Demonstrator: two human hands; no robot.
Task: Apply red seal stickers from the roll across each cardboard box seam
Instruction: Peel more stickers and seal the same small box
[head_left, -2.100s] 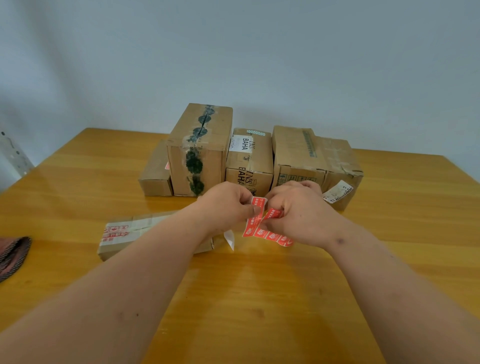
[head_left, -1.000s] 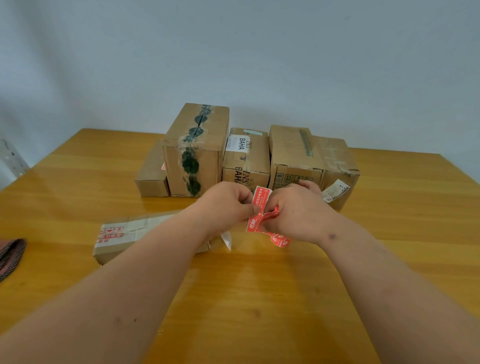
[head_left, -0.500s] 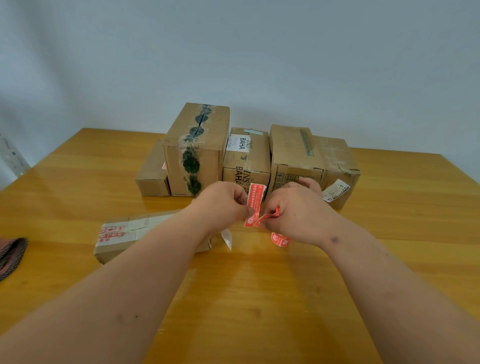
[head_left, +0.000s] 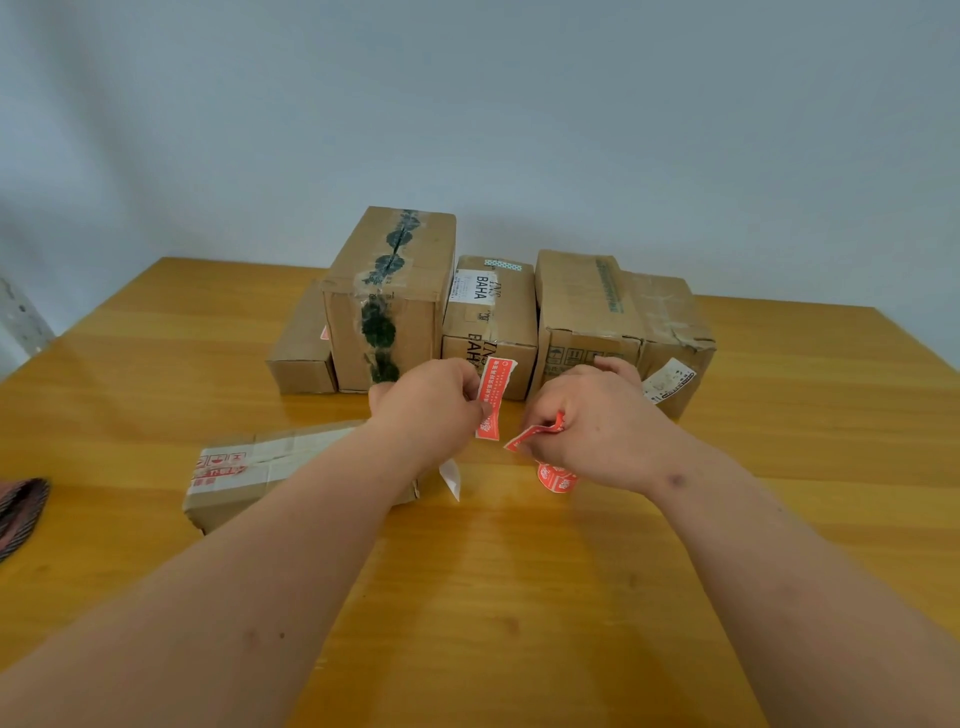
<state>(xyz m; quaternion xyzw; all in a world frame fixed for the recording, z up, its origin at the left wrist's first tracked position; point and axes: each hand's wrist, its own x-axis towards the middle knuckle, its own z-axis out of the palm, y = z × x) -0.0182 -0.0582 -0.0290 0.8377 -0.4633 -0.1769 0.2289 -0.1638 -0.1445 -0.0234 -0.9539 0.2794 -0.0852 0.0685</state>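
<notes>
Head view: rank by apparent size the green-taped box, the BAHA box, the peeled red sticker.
1. green-taped box, clearly largest.
2. BAHA box, shorter and narrower beside it.
3. peeled red sticker, smallest, though it is held nearer the camera in the left hand.

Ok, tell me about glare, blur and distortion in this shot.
Head view: soft glare streaks the wooden table; wide-angle stretch swells both forearms at the bottom edge; the peeled red sticker in the left hand is sharp enough to show print, not read it.
</notes>
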